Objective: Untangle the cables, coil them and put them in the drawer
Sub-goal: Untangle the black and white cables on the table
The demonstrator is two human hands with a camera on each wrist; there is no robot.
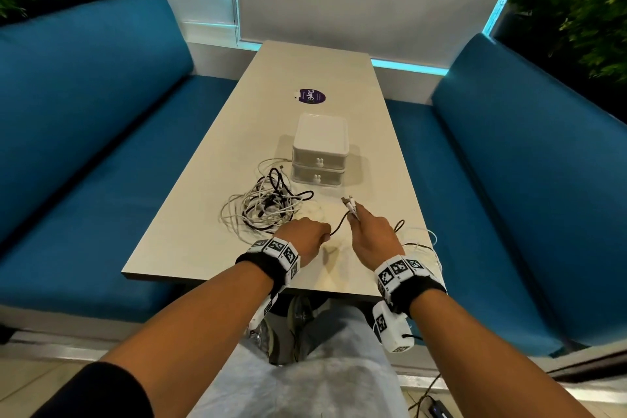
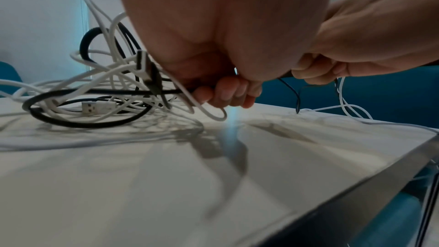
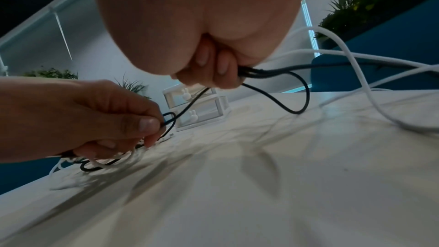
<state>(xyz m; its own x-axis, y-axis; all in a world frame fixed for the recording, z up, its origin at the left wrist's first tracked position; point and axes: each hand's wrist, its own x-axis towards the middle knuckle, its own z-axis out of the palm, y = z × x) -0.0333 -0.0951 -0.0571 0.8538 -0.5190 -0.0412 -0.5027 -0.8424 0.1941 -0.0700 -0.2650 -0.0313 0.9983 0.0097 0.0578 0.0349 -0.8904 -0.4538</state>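
both hands grip one black cable (image 1: pixel 339 224) just above the table (image 1: pixel 210 159): left hand (image 1: pixel 302 234) pinches it beside the tangle (image 1: pixel 268 204), right hand (image 1: pixel 371 236) clutches it with plug ends (image 1: pixel 349 204). only the head view shows those plugs; drawers (image 1: pixel 319 154) sit shut just beyond. left wrist view shows usb plugs (image 2: pixel 98 107) in the tangle.

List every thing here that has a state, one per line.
Top drawer: closed.
Bottom drawer: closed.
Cable pile: tangled, on the table.
Black cable: stretched between both hands.
Left hand: grips black cable.
Right hand: holds cable ends.
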